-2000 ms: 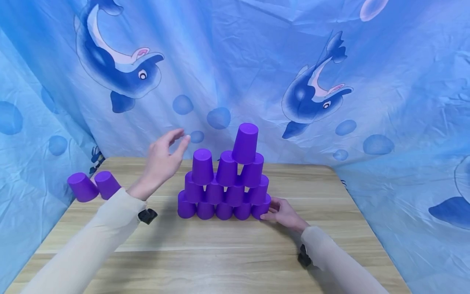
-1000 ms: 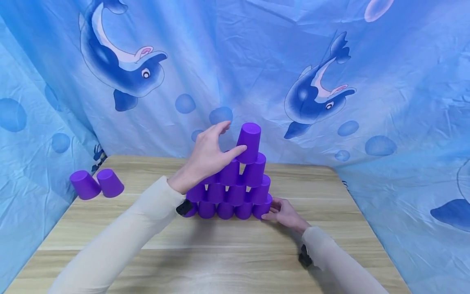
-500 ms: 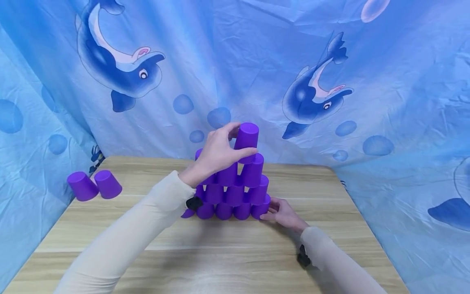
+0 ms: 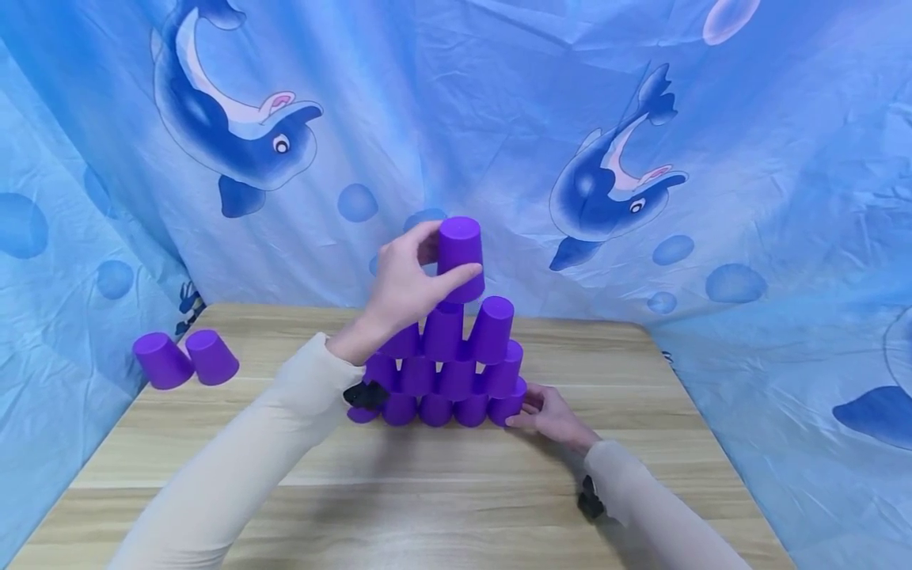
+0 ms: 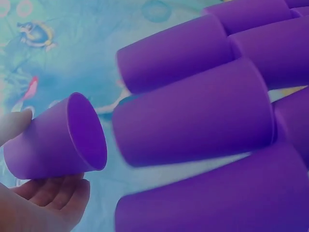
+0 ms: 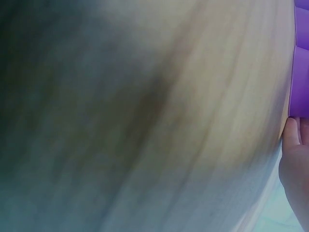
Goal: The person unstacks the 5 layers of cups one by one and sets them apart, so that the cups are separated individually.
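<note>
I've got L hand (image 4: 404, 283) gripping an upside-down purple cup (image 4: 458, 252) just above the stack (image 4: 456, 380); R hand (image 4: 557, 416), fingers relaxed, touches rightmost btm-row cup (image 4: 504, 405).

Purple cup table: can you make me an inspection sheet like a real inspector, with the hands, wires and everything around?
Surface: wooden table, light and streaky.
Job's things: one purple cup held upside down over the stack; two more cups at the left side.
Clutter: nothing seen.
Grippers: left hand grips the held cup; right hand touches the stack's bottom right cup.
Cables: nothing seen.
Surroundings: blue cloth walls with dolphin pictures.
</note>
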### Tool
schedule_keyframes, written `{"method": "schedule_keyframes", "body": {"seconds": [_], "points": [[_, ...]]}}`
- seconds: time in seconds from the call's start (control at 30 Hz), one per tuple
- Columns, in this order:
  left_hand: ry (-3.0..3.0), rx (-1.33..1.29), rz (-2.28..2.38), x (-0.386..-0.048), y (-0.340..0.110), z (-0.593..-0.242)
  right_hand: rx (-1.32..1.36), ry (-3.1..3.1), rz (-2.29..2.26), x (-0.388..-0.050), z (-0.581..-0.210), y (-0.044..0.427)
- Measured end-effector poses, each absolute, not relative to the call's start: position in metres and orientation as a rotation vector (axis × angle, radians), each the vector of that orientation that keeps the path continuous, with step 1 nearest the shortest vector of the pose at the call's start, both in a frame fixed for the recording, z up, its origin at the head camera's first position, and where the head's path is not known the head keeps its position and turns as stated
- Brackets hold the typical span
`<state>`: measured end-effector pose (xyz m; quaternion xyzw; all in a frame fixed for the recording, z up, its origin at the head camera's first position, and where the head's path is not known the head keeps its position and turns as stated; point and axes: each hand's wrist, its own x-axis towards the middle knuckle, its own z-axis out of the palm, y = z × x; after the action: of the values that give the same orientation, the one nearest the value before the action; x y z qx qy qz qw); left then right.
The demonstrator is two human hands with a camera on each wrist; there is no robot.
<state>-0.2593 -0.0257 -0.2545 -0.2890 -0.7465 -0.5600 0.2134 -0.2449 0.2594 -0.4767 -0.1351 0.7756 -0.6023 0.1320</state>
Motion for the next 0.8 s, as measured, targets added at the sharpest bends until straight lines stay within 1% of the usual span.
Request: {"method": "schedule_keyframes", "body": {"seconds": [0.17,0.4,0.57,0.8], "points": [[-1.99,-0.72,-1.584,-0.253,-0.047,-0.243,-0.39,2.265,-1.735,-0.245,-0.477,0.26],[-1.957,-0.585,-1.572,-0.23,-0.071,-0.231,-0.369,2.266,-1.728,-0.245,-0.478,0.261],[-1.931,-0.484,-1.552,-0.231,-0.088,-0.242,-0.377,2.261,-1.74,-0.245,-0.478,0.261],[-1.95,-0.3,-1.485,-0.235,-0.112,-0.266,-0.371,2.253,-1.755,-0.245,-0.478,0.259]]}}
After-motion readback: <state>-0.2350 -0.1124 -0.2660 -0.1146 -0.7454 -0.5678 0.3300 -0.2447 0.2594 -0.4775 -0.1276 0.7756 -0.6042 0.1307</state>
